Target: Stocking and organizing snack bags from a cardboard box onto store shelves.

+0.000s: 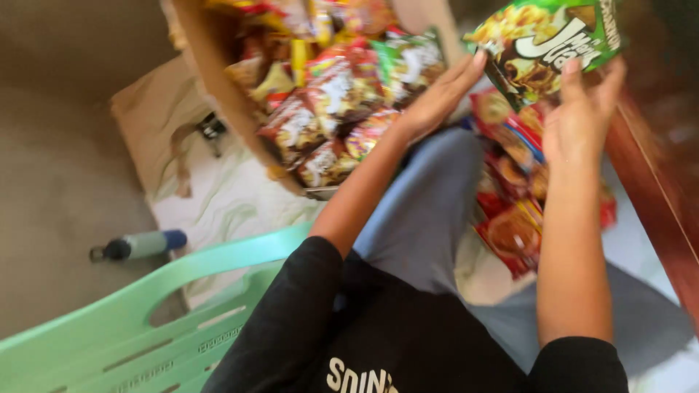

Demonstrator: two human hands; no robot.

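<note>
Both hands, left hand point(437, 98) & right hand point(579, 120), clamped on green snack pkt point(542, 40) edges—looks light, crinkly, prob slippery, w/ fragile contents.

Green snack packet point(542, 44), mint-green chair point(145, 327)

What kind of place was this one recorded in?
Probably a room in a home, not a shop: a pale cloth spread on the floor, a green plastic chair, and a cardboard box full of snack packets.
</note>
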